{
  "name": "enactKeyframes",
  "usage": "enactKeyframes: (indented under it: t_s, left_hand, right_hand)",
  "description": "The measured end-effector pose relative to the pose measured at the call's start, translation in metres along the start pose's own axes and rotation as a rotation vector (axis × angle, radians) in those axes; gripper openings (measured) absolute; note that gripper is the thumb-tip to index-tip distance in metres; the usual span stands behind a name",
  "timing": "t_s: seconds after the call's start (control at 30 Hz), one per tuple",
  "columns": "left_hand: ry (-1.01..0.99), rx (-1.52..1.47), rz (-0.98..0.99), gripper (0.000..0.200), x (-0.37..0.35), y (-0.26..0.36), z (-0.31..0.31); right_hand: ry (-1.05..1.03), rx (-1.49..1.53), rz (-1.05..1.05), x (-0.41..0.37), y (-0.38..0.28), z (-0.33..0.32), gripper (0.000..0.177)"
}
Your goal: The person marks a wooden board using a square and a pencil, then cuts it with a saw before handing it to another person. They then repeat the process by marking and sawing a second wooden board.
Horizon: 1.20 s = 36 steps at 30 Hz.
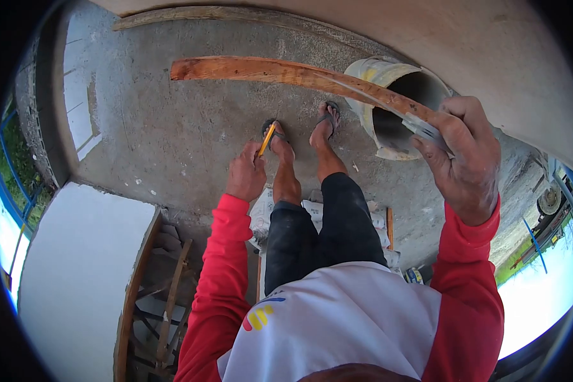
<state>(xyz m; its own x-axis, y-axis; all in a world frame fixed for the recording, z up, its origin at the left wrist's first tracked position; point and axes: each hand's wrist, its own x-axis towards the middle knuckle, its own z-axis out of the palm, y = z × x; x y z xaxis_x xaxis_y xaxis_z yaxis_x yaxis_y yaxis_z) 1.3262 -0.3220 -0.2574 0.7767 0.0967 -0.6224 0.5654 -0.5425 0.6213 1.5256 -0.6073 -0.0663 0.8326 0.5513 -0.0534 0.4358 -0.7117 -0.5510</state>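
Plank (280, 72): long, reddish (rough) | right hand (465, 159) grips | left hand (247, 177): pencil (267, 140)

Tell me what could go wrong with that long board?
The board is held only at one end by the right hand, so it might tip or slip. The feet below wear open sandals, so a dropped board could hurt toes.
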Motion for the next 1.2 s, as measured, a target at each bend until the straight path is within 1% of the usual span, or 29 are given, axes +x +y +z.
enactKeyframes:
  t_s: [0.03, 0.13, 0.2, 0.27, 0.37, 0.47, 0.57, 0.67, 0.77, 0.87, 0.97, 1.07, 1.17, 1.2]
  left_hand:
    - [-0.006, 0.008, 0.000, 0.022, -0.001, -0.002, 0.001]
    - [0.007, 0.022, 0.011, 0.023, -0.002, 0.003, 0.003]
    - [0.023, 0.002, 0.030, 0.023, 0.000, 0.007, 0.005]
    - [0.034, -0.044, 0.056, 0.024, 0.002, 0.006, 0.008]
    - [0.113, -0.006, 0.197, 0.029, 0.007, 0.007, 0.010]
    - [0.026, 0.090, 0.045, 0.033, 0.015, 0.040, -0.015]
    - [0.059, 0.109, 0.100, 0.035, 0.029, 0.069, -0.032]
    - [0.100, 0.125, 0.218, 0.031, 0.050, 0.087, -0.042]
    - [0.144, 0.201, 0.241, 0.024, 0.078, 0.104, -0.049]
    - [0.165, 0.291, 0.266, 0.024, 0.103, 0.123, -0.055]
    - [0.111, 0.410, 0.248, 0.021, 0.125, 0.136, -0.055]
    - [0.083, 0.518, 0.297, 0.023, 0.147, 0.132, -0.047]
    - [0.059, 0.515, 0.297, 0.023, 0.164, 0.130, -0.038]
    - [0.045, 0.532, 0.289, 0.023, 0.168, 0.134, -0.037]
  right_hand:
    - [0.050, 0.028, -0.012, 0.003, 0.002, 0.005, 0.038]
    - [0.050, -0.124, -0.060, 0.003, 0.029, 0.047, 0.034]
    - [0.038, -0.081, -0.030, 0.005, 0.048, 0.085, 0.042]
    - [-0.069, -0.059, 0.088, 0.009, 0.065, 0.124, 0.049]
    - [-0.163, -0.057, 0.035, 0.019, 0.097, 0.185, 0.052]
    - [-0.174, -0.092, 0.006, 0.019, 0.121, 0.239, 0.051]
    - [-0.277, -0.124, 0.071, 0.028, 0.117, 0.238, 0.045]
    - [-0.322, -0.034, 0.104, 0.033, 0.114, 0.230, 0.042]
    - [-0.257, 0.114, 0.060, 0.031, 0.129, 0.246, 0.041]
    - [-0.224, 0.132, 0.019, 0.029, 0.134, 0.246, 0.041]
    - [-0.402, 0.109, 0.114, 0.035, 0.128, 0.236, 0.059]
    - [-0.384, 0.111, 0.092, 0.035, 0.129, 0.239, 0.061]
    - [-0.302, 0.122, 0.044, 0.033, 0.130, 0.240, 0.043]
    - [-0.300, 0.122, 0.034, 0.033, 0.131, 0.242, 0.043]
